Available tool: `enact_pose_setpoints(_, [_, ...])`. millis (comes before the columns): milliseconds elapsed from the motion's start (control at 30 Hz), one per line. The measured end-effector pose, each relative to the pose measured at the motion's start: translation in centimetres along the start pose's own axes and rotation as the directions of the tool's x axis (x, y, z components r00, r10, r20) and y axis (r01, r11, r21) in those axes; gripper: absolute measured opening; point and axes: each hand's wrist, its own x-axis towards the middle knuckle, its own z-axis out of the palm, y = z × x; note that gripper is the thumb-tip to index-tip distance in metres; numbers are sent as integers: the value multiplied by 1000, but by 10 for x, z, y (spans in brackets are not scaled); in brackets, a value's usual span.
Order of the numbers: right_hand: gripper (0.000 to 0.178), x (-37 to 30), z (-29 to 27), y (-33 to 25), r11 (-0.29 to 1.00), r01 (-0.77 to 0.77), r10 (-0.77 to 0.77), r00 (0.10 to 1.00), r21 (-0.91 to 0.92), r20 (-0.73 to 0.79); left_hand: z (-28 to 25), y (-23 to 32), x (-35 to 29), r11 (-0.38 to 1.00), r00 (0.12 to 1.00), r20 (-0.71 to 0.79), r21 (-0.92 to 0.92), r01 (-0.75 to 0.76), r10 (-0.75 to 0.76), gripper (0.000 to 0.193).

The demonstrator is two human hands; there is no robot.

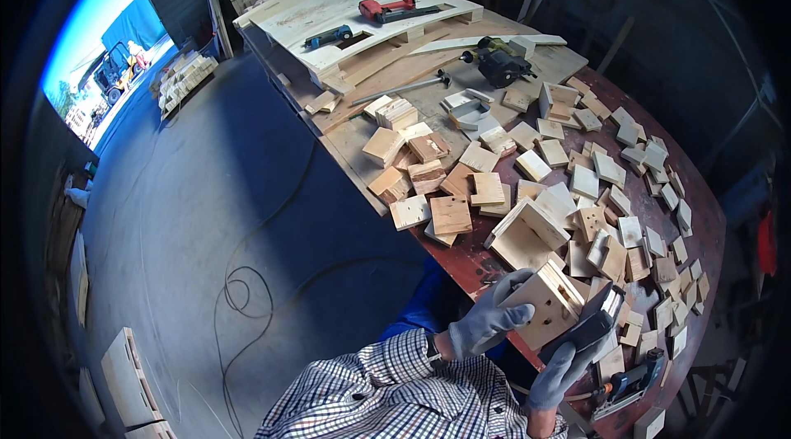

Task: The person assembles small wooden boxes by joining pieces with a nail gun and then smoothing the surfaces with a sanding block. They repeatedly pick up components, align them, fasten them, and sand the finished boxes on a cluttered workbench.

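Note:
My left hand [488, 320], in a grey glove, grips a pale wooden block [540, 307] by its left side, thumb across its face. The block has small dark holes and layered edges. My right hand [557, 380], also gloved, is closed around a dark, flat, box-like thing [583, 330] whose kind I cannot make out. It is held up close beside the block, and I cannot tell whether the two touch. Just beyond my hands, an open wooden box shape [527, 234] sits among many loose wooden pieces [451, 215].
A blue-and-black nail gun [630, 385] lies at the red table's [468, 262] near right. Farther back are a hammer [404, 89], a dark power tool [501, 68], a red nailer [387, 9] and a wooden panel [305, 18]. A cable [268, 291] loops over the floor.

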Motion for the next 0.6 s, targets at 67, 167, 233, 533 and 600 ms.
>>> enact_pose_setpoints(67, [82, -1, 5, 10, 992, 22, -25, 999, 121, 23, 6, 0, -2, 997, 999, 44, -72, 28, -25, 87])
enact_pose_setpoints(167, [73, 3, 8, 37, 995, 26, -30, 999, 97, 42, 7, 8, -3, 991, 993, 114, -127, 29, -14, 74])
enact_pose_setpoints(233, [69, 24, 13, 6, 953, -189, 164, 979, 238, 121, -3, 12, 2, 964, 979, 202, -253, 81, -29, 69])
enact_pose_setpoints(533, [67, 20, 11, -17, 898, -204, 200, 978, 391, 50, 5, -3, 5, 995, 996, 18, -66, -81, 82, 82])
enact_pose_setpoints(600, [68, 24, 13, -30, 894, -171, 173, 984, 414, 32, 0, -3, 6, 948, 990, 6, 287, -139, 144, 91])
